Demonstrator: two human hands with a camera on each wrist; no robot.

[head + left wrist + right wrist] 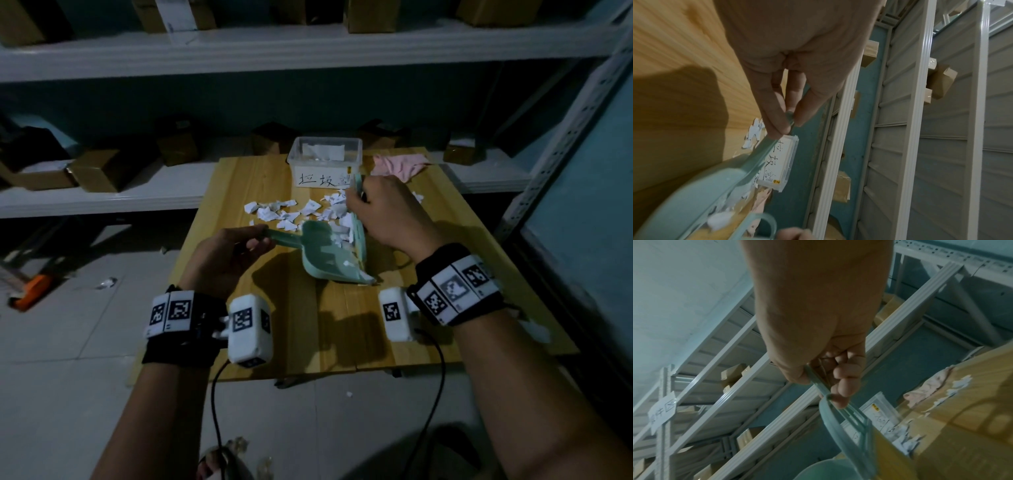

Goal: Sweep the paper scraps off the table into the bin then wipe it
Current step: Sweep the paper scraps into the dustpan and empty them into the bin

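White paper scraps [291, 210] lie strewn across the middle of the wooden table [239, 178]. My left hand [255, 240] pinches the handle of a teal dustpan [325, 255], which is tilted on the table with a few scraps in it. In the left wrist view the left hand [789, 120] has thumb and fingers closed on that handle. My right hand [356, 202] grips a teal brush [359, 236] standing at the dustpan's mouth; the right wrist view shows its fingers [844, 386] curled round the brush handle. A clear labelled bin [323, 161] stands at the back.
A pink cloth [400, 164] lies at the table's back right, beside the bin. White shelves [102, 198] with cardboard boxes run behind the table. On the floor lie a few scraps [108, 282] and an orange tool [32, 291] at the left.
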